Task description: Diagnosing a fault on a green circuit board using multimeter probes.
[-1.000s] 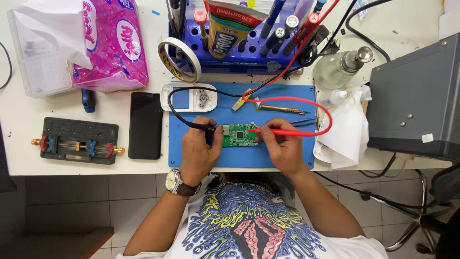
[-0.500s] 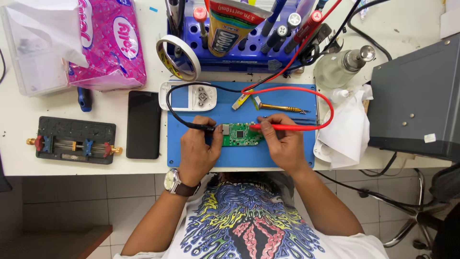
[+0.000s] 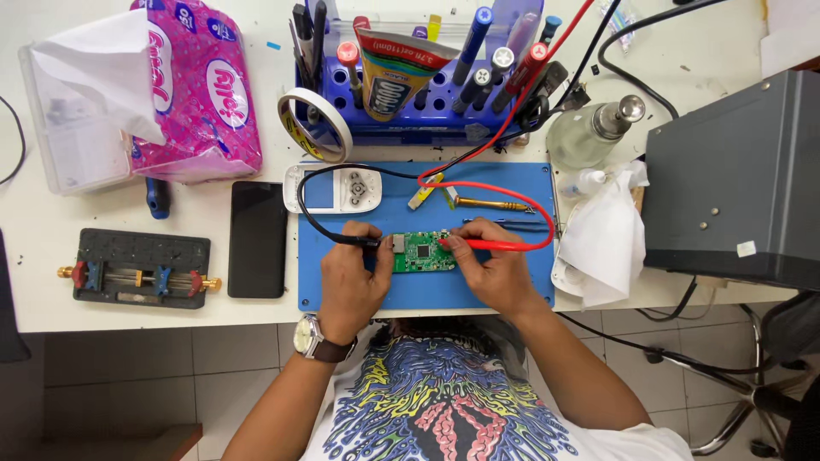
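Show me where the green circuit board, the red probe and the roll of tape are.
green circuit board (image 3: pixel 424 253), head view, middle of the board's face.
red probe (image 3: pixel 495 246), head view, on its red handle.
roll of tape (image 3: pixel 314 125), head view, on the ring's side.

The board (image 3: pixel 424 252) is green laminate with shiny solder points, lying on a matt blue rubbery mat (image 3: pixel 512 286). The phone (image 3: pixel 256 238) is glossy black glass; the tissue (image 3: pixel 605 243) is crumpled soft paper.

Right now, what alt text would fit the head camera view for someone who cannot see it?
A person's left hand holds a black probe and the right hand a red probe against a small green circuit board on a blue mat. A white meter, tool rack and tissue pack lie behind.
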